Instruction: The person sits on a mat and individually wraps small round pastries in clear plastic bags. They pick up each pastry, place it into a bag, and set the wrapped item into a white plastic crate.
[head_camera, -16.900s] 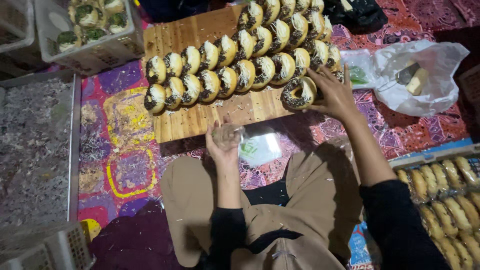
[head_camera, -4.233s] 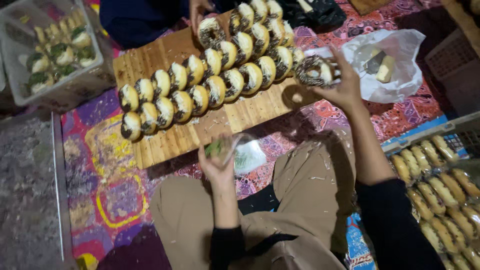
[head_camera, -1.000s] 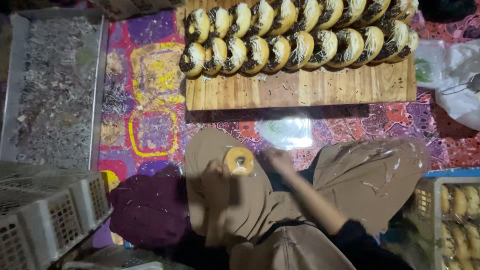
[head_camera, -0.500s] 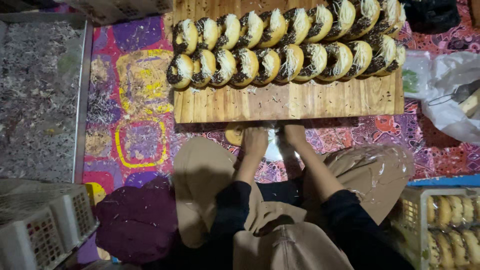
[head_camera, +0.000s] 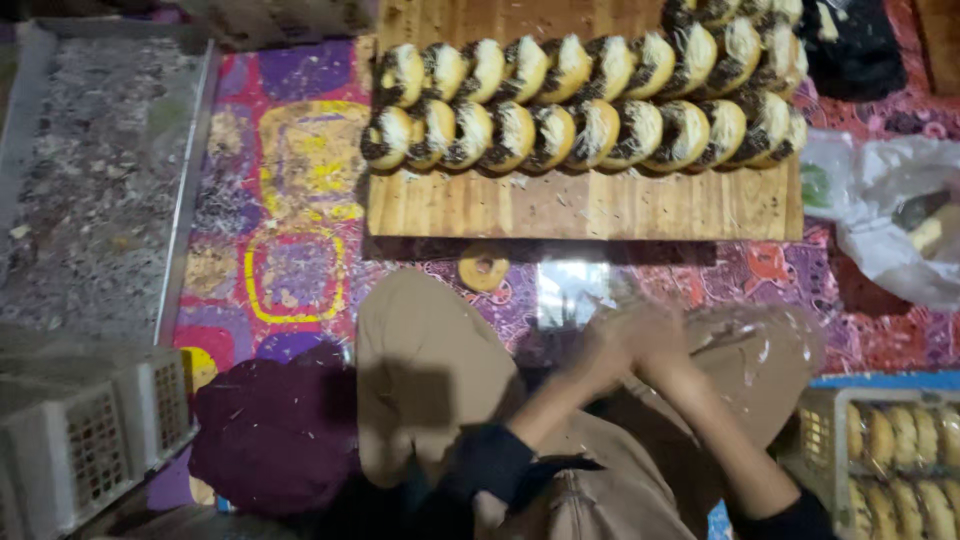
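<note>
Seated person above a wooden board (head_camera: 585, 205) bearing two rows of sprinkle-coated doughnuts (head_camera: 590, 132); left hand (head_camera: 605, 345) and right hand (head_camera: 665, 340) pressed together over the lap, blurred, grip cannot be told; one plain doughnut (head_camera: 484, 270) lies on the mat just below the board's edge; judged best lifted by its rim, keeping sticky palms off the coated rows.

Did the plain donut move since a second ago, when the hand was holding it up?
Yes. The plain donut has gone from over the lap to the mat, just below the wooden board's near edge, no hand touching it.
</note>
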